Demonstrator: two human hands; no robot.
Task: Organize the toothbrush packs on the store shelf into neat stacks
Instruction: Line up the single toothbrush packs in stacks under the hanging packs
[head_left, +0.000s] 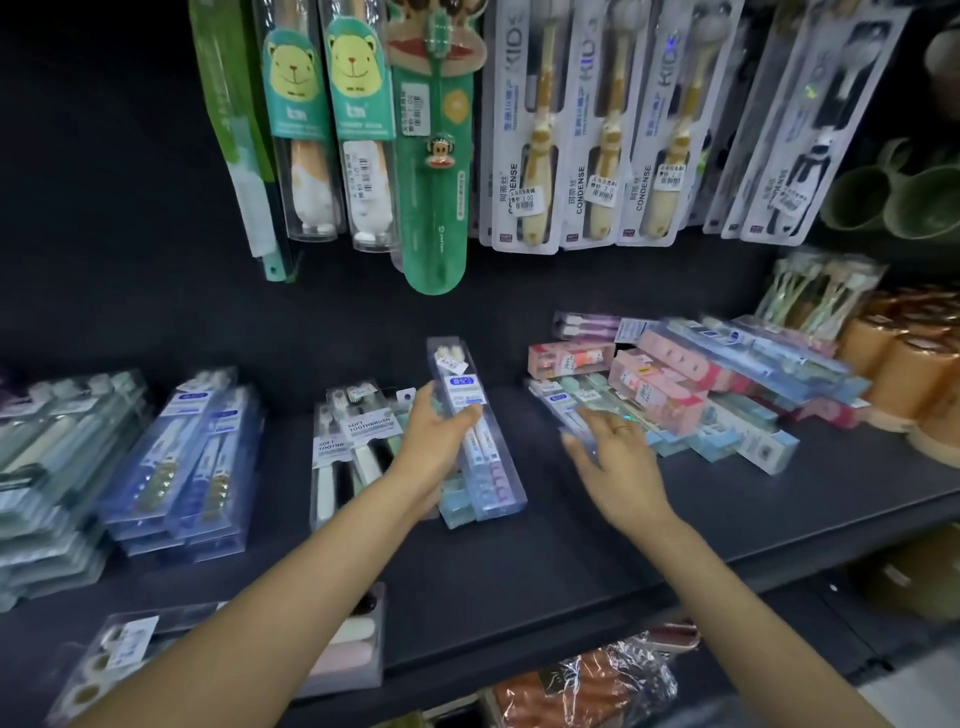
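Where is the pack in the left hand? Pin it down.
In the head view, the clear blue toothbrush pack sits mid-shelf in the left hand, between the Soft Toothbrush packs and the jumbled pile.

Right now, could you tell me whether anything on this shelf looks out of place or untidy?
Yes. The pile of pink and blue packs on the right of the shelf is jumbled: boxes lie crossed at different angles and overlap. The blue stacks on the left lie squared up.
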